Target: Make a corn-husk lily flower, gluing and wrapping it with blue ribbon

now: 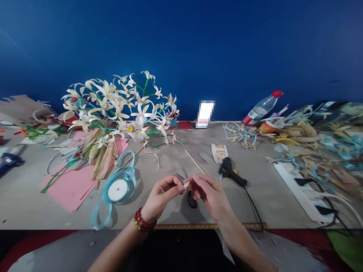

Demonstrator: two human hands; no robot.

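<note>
- Where the forearms enter from the bottom edge, cut off below the elbows; lap area beneath mostly dark and unreadable.
- Left hand [161, 194]: fingers curled in, thumb and forefinger pinched on a small pale piece [186, 184]; red bead bracelet [141, 223] at the wrist.
- Right hand [208, 192]: fingers likewise closed, tips meeting the same pale piece from the other side; exact contact hidden by the fingers.
- Pale piece: held between both hands above the table's near edge; too small to identify material or shape.
- Scissors [190, 196]: lying on the table [170, 211] directly under the hands, dark handle partly visible, blades mostly covered.
- Ribbon spool [118, 189]: light blue, just left of the left hand, loose tail trailing toward the near edge.
- Glue gun [230, 170]: black, right of the hands, cord running off toward the near edge.
- Thin wooden stick [194, 161]: lying beyond the hands, apart from them.
- Pink paper sheets [70, 187]: left of the spool, partly covered by stems.
- Bouquet of pale handmade flowers [121, 107]: farther back left, on green stems.
- Power strip [300, 189]: right side, plugs inserted, far end cut off by clutter.
- Plastic bottle [262, 107]: red cap, leaning near the blue wall [181, 45].
- Pixelated object [204, 113]: at the wall, unreadable.
- Right-hand clutter of strips and husks: blurred, not separable.
</note>
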